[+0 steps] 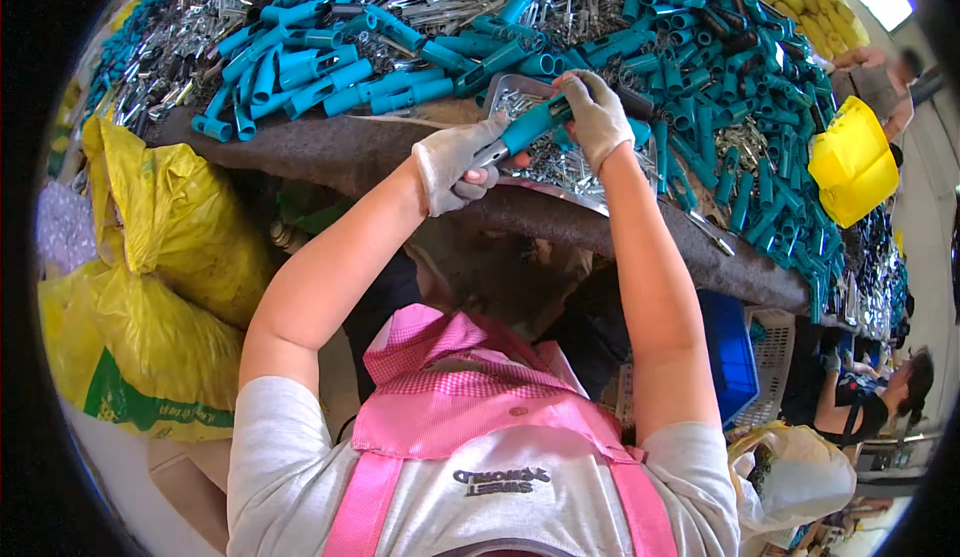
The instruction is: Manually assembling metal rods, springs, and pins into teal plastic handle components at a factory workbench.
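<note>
**Two gloved hands on a teal handle at the edge of a parts table**

Head view: Both hands wear light knit gloves and meet over the near edge of a dark work table (330,152). The left hand (455,165) is curled closed around the metal end of a teal plastic handle (530,127), its fingers folded under and against the part. The right hand (595,117) grips the far end of the same handle from above, fingers wrapped down over it. The handle lies slanted between the two hands, raised just above a shallow metal tray (560,172) that holds small shiny metal pieces and sits at the table's rim.

Behind the tray, a large heap of teal handles (400,67) covers most of the table, mixed with loose silvery metal parts (180,57) toward the far left. A yellow plastic container (850,162) rests at the table's right end. Yellow sacks (160,257) stand on the floor to the left of the table, and a blue crate (730,357) sits beneath it on the right. Another person (880,402) is at the lower right, well apart from the hands.
</note>
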Action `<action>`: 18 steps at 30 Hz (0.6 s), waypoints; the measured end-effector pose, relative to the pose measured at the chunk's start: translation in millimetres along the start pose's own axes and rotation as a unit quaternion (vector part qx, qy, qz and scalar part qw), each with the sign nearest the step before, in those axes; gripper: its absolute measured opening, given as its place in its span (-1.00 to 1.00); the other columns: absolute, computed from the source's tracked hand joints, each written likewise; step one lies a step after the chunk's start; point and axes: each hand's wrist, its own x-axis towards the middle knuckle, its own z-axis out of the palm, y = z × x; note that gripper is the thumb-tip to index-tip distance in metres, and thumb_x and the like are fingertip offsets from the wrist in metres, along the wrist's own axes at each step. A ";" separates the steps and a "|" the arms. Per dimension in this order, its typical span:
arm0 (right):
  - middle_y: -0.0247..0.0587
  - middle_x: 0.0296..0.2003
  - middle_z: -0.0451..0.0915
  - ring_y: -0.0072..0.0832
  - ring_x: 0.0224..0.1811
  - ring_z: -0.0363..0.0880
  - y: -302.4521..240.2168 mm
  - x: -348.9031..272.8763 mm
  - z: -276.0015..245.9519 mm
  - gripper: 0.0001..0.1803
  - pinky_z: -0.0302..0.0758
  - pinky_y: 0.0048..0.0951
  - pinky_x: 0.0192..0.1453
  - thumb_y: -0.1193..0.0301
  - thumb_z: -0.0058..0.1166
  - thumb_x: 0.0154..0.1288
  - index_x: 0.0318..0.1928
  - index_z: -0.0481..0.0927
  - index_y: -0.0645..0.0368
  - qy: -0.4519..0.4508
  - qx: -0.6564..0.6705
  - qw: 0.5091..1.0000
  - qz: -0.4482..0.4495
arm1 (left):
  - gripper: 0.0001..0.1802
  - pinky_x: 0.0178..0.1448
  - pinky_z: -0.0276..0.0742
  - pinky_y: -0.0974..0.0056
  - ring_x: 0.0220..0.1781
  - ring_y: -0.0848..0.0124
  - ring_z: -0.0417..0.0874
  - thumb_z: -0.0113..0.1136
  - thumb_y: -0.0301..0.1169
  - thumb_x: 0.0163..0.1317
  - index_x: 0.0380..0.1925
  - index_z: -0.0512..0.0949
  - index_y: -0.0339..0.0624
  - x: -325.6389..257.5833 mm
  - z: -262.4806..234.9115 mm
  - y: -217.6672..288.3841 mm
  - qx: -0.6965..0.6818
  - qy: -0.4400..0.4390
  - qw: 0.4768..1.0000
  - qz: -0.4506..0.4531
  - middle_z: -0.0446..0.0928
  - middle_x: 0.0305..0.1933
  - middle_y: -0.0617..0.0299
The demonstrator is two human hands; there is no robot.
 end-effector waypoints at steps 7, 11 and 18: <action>-0.38 -0.49 0.42 -0.67 -0.70 0.19 1.7 8.7 4.0 -0.74 0.11 -0.62 -0.67 0.17 -0.12 0.35 -0.18 0.47 0.07 0.003 0.088 0.995 0.052 | -0.72 -0.80 -0.14 0.59 -0.76 0.68 0.15 -0.07 -0.10 0.34 -0.22 0.34 -0.07 -4.2 10.8 9.0 0.006 0.029 1.000 0.002 0.51 -0.38 0.17; -0.40 -0.48 0.45 -0.68 -0.71 0.24 -12.1 -0.1 -2.0 -0.70 0.12 -0.62 -0.67 0.17 -0.26 0.41 -0.17 0.48 0.08 -0.014 0.168 0.985 0.045 | -0.64 -0.56 0.37 0.49 -0.62 0.52 0.46 0.16 -0.21 0.21 -0.03 0.50 -0.11 -4.5 17.0 8.0 0.409 0.181 0.878 0.169 0.57 -0.28 0.13; -0.39 -0.51 0.45 -0.70 -0.69 0.21 -10.9 -5.6 -0.2 -0.66 0.15 -0.63 -0.63 0.18 -0.24 0.37 -0.21 0.52 0.14 -0.033 0.045 0.998 0.036 | -0.56 -0.10 0.48 0.38 -0.27 0.40 0.58 0.21 -0.16 0.16 -0.06 0.54 -0.21 14.3 -2.1 -4.5 0.487 0.166 0.765 0.387 0.57 -0.20 0.17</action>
